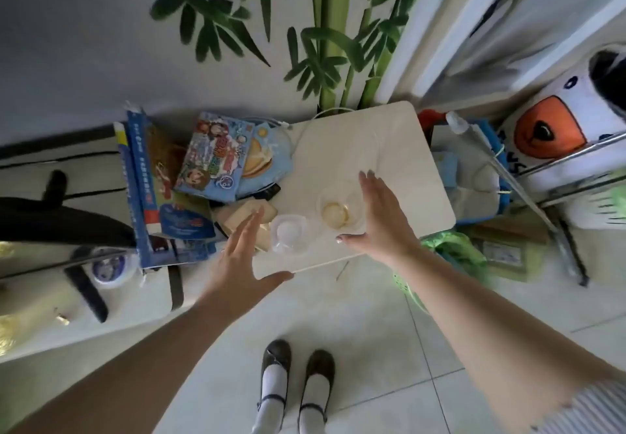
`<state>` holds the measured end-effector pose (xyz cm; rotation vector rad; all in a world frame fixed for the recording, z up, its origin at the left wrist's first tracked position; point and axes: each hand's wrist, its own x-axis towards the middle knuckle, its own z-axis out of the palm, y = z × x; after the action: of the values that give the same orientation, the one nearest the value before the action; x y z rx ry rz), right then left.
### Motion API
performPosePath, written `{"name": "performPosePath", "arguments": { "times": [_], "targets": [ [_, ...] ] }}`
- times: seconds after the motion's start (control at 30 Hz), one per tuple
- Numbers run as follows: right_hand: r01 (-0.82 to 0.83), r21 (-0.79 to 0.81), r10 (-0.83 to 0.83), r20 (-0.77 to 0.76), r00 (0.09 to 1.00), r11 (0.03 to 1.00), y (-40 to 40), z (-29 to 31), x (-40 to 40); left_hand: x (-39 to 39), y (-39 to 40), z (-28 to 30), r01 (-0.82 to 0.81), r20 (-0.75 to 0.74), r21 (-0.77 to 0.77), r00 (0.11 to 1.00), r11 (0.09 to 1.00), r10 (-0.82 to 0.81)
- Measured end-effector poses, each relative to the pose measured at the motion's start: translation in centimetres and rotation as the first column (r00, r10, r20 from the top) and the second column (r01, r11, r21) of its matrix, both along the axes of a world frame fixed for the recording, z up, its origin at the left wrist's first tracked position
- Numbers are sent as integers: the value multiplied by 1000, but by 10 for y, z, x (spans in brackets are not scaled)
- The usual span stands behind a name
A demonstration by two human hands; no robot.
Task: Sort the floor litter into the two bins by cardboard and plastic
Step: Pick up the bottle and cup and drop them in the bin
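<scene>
A small white surface (pixel 399 162) is seen from above against a wall painted with bamboo (pixel 335 37). To its left, a heap of cardboard packaging is piled: a tall blue box (pixel 140 190) standing on edge, a colourful cartoon box (pixel 213 156) lying on top, and flattened tan cardboard (pixel 247 220) just beside the surface's near left corner. To the right, a green plastic bag (pixel 454 250) and a blue bin (pixel 474 176) crowded with pale bags are found, with a metal rack (pixel 542 196) beyond them. Dark shoes (pixel 298 366) with white socks stand on the tiled floor (pixel 372 332) below.

Two clear plastic containers rest on the near part of the surface. The left cup (pixel 289 233) is squarish with a whitish centre; the right cup (pixel 338 212) is round, with a yellowish residue at its bottom. They sit near each other.

The left hand (pixel 242 257) is held over the surface's left edge, fingers straight and spread, nothing grasped. The right hand (pixel 382 217) is spread flat just right of the round cup, likewise holding nothing; contact with the cup cannot be told.
</scene>
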<state>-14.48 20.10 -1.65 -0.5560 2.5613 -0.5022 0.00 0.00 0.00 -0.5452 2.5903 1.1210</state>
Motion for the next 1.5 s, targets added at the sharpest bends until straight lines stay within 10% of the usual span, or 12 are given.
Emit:
{"name": "performPosePath", "arguments": {
  "times": [0.53, 1.03, 1.5],
  "targets": [
    [-77, 30, 80, -95, 992, 997, -12, -45, -5, -23, 2, -39, 4, -97, 9, 995, 1000, -3],
    [-176, 30, 177, -33, 984, 984, -4, 40, 59, 54, 16, 11, -193, -118, 86, 972, 977, 202],
    [-588, -108, 584, -68, 809, 802, -125, 123, 207, 266, -28, 87, -701, -165, 105, 687, 706, 707]
  ]
}}
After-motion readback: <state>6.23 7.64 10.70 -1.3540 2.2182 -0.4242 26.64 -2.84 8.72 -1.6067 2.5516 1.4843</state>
